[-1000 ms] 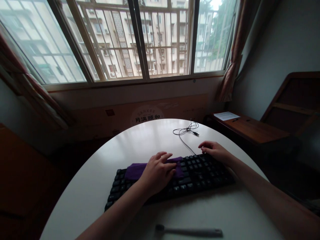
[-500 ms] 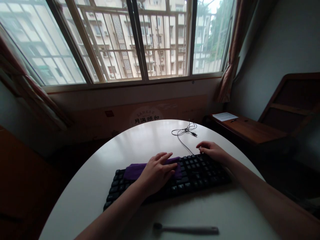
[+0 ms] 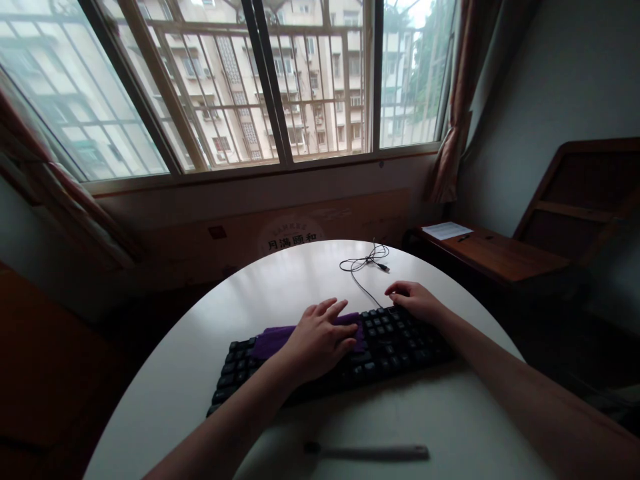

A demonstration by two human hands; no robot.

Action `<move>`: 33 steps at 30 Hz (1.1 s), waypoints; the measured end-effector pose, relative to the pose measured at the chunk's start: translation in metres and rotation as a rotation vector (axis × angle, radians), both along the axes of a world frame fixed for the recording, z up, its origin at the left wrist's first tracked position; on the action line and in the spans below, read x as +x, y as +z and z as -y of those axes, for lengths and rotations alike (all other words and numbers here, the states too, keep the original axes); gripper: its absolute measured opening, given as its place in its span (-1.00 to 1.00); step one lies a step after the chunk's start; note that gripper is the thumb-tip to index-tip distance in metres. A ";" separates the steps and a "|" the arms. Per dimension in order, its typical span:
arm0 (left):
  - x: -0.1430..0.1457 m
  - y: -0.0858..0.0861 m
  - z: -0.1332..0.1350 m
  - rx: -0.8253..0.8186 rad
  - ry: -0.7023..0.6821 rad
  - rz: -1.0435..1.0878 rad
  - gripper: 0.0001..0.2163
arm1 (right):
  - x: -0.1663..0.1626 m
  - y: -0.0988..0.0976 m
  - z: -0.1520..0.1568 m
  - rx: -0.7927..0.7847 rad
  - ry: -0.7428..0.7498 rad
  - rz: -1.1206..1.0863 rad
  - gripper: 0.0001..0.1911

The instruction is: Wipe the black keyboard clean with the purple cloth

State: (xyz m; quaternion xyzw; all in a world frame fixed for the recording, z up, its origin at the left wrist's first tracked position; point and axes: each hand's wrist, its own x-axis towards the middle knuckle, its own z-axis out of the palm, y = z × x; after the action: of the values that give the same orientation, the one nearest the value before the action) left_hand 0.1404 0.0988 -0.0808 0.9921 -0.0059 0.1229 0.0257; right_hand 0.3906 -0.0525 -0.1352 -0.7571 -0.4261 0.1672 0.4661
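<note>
A black keyboard (image 3: 395, 343) lies across the white round table, keys up. On its back rows is a purple cloth (image 3: 273, 340), partly hidden under my left hand (image 3: 320, 333). That hand rests palm down on the cloth, fingers spread. My right hand (image 3: 413, 299) is at the keyboard's far right corner, its curved fingers over the back edge; its palm side is hidden. A toothbrush (image 3: 375, 453) with a grey handle and dark bristles lies in front of the keyboard, touched by neither hand.
The keyboard's black cable (image 3: 365, 263) lies loosely coiled with its USB plug behind the keyboard on the white table (image 3: 185, 353). To the right stands a wooden surface (image 3: 515, 253) bearing a white paper (image 3: 447, 231). A barred window (image 3: 320, 87) is ahead.
My left hand and the cloth have shifted slightly to the right along the keyboard, its fingers spreading a little more. My right hand stays at the corner. The view has turned slightly.
</note>
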 end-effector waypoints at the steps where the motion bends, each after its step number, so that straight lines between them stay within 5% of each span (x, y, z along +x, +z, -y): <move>1: 0.003 0.000 0.002 0.004 -0.002 -0.003 -0.71 | 0.000 0.000 0.000 -0.001 -0.002 -0.001 -0.70; 17: -0.019 0.006 -0.004 0.015 0.065 -0.080 -0.66 | 0.003 -0.002 -0.002 -0.029 0.001 0.006 -0.73; 33: 0.018 0.003 0.007 -0.047 -0.012 0.011 -0.79 | 0.007 -0.006 -0.003 -0.014 0.016 -0.026 -0.73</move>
State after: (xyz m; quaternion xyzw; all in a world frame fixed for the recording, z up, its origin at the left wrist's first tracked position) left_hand 0.1580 0.0922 -0.0781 0.9904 -0.0093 0.1284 0.0498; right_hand 0.3978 -0.0491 -0.1409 -0.7547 -0.4248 0.1835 0.4650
